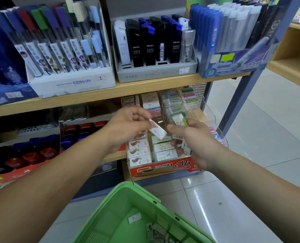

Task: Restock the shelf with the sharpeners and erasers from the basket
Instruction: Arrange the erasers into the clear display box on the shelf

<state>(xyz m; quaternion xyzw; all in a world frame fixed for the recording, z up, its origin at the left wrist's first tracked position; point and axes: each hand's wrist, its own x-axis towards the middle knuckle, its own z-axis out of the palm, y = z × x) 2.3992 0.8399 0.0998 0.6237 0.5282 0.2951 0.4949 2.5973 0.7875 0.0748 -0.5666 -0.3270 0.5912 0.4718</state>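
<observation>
Fingers (139, 118) of left hand (128, 128) pinch white wrapped eraser (157, 131), long axis slanting toward red-fronted tray (172, 166) below; right hand (195, 143) grips green-white erasers (179, 120).

Just the one camera here, worn on the person's head, wide-angle, so the edges bowed a bit. It looked forward and down at the stationery shelf (100, 92) from close up, with both forearms in frame from the bottom corners. The left hand (126, 127) and right hand (196, 142) were near mid-frame, over the eraser display box (163, 166). The green basket (121, 199) was nearest, at the bottom edge, and tiled floor (250, 137) filled the right side.
</observation>
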